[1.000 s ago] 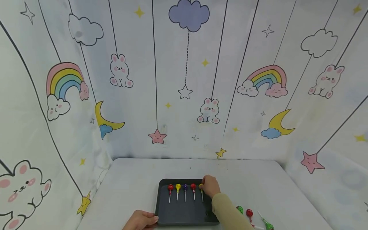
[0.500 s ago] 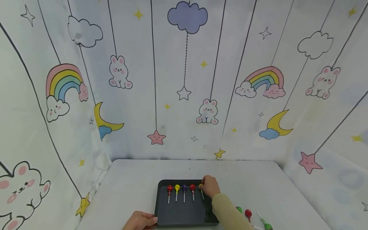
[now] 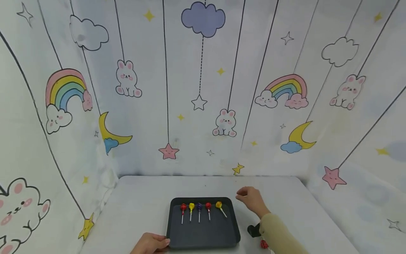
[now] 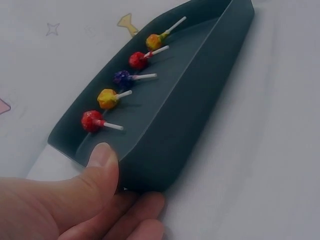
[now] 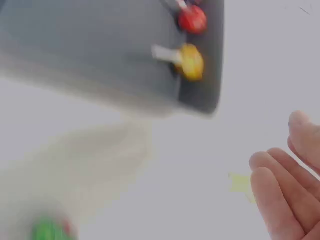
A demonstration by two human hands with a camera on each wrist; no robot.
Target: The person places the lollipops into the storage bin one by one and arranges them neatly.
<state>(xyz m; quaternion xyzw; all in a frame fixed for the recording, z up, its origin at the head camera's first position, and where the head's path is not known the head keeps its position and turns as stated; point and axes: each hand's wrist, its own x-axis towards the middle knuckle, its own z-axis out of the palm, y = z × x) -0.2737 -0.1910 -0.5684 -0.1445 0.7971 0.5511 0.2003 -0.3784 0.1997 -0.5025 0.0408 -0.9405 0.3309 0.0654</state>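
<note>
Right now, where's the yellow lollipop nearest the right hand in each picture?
Head: yellow lollipop in the lower middle, at the row's right end, its stick slanting down to the right.
Left wrist: yellow lollipop near the top, the highest in the row.
Right wrist: yellow lollipop in the upper part, right of centre, near a corner of the dark tray.
Shared landmark: the red lollipop next to it.

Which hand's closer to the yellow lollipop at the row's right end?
Right. The right hand is just right of the tray, beside the yellow lollipop; the left hand holds the tray's near-left corner, diagonally across.
</note>
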